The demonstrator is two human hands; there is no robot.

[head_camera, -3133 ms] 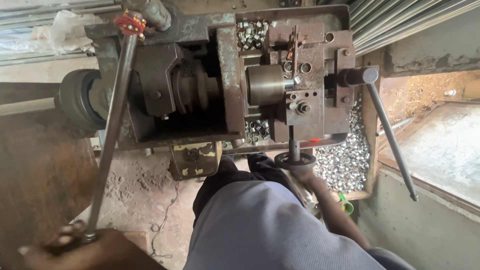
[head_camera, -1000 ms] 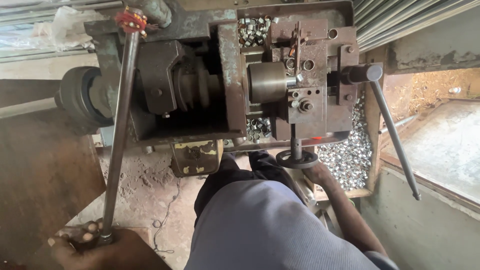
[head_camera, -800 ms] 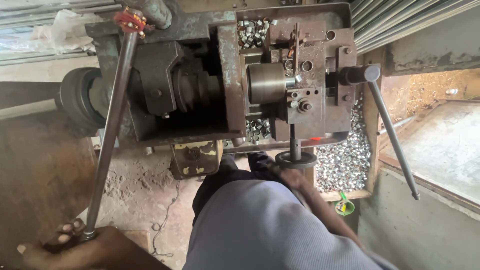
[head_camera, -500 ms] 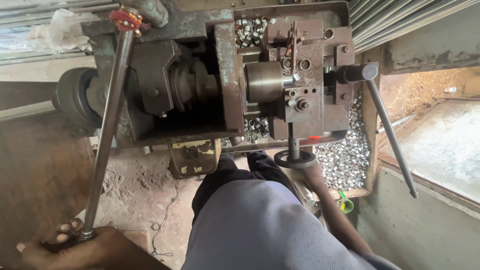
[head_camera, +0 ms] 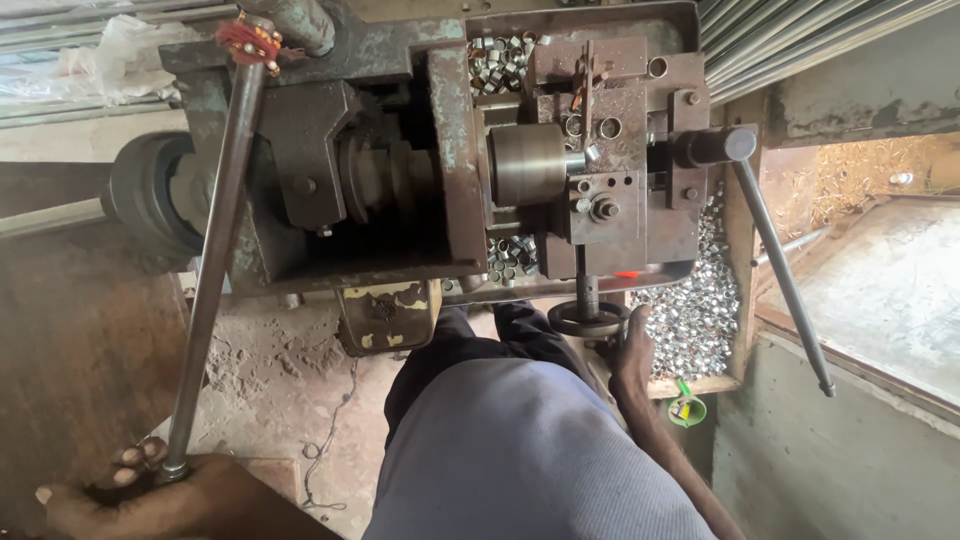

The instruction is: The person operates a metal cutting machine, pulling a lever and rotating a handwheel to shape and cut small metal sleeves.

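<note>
Left hand (head_camera: 150, 495) fingers clamp the long lever (head_camera: 215, 260); right hand (head_camera: 632, 350) fingers touch the handwheel (head_camera: 588, 320).

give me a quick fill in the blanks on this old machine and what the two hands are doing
1. The left hand grips the lower end of a long metal ____.
2. The right hand rests at the small round ____ under the machine.
3. The top of the long lever is wrapped in ____ thread.
4. A heap of small shiny metal ____ lies to the right of the right hand.

Missing words: lever; handwheel; red; rings
</note>
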